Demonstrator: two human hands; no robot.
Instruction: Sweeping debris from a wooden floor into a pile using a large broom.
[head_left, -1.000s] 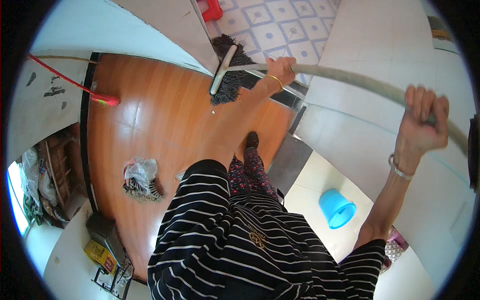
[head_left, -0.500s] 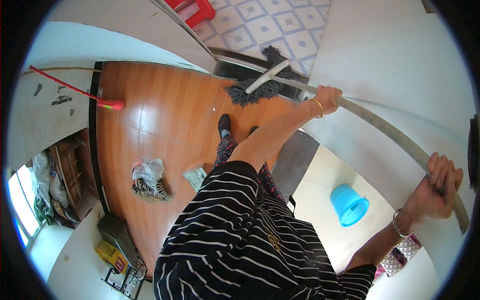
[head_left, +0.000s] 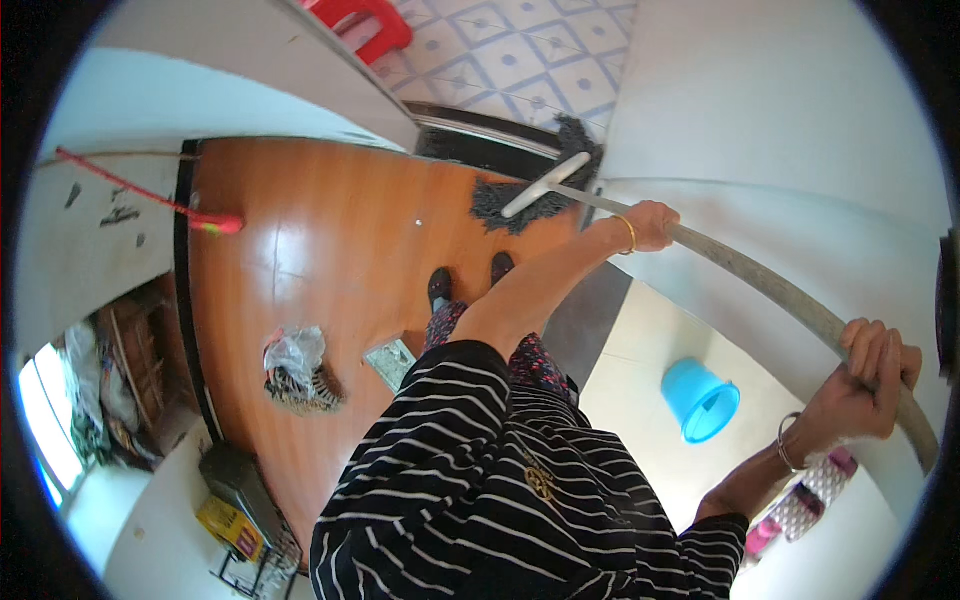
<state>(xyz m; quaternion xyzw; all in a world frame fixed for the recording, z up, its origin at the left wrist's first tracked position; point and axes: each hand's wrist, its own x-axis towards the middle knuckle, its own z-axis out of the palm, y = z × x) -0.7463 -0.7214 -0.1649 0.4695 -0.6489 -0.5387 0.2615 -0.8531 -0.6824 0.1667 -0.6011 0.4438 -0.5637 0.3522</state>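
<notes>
Both of my hands are closed around the long wooden handle of a mop (head_left: 755, 275). My left hand (head_left: 651, 226) grips its lower part, closer to the mop head. Near the handle's top end, at the right, my right hand (head_left: 868, 378) is wrapped round it. The mop head (head_left: 508, 208) has dark grey strands and a pale crossbar. It lies on the wooden floor (head_left: 350, 220) by the doorway sill (head_left: 490, 145), and its far strands reach the sill and the wall corner. My shoes (head_left: 440, 284) are on the floor just nearer than the mop head.
A light blue bucket (head_left: 700, 400) stands on pale tiles at the right. On the wooden floor lie a bagged bundle (head_left: 300, 370) and a flat box-like thing (head_left: 390, 362). A red-handled broom (head_left: 215, 222) leans at the left wall. A red plastic stool (head_left: 385, 35) stands beyond the doorway.
The mop head has shifted right along the sill toward the wall corner. My view has tilted slightly, and my second shoe shows more fully. Both hands keep their grip.
</notes>
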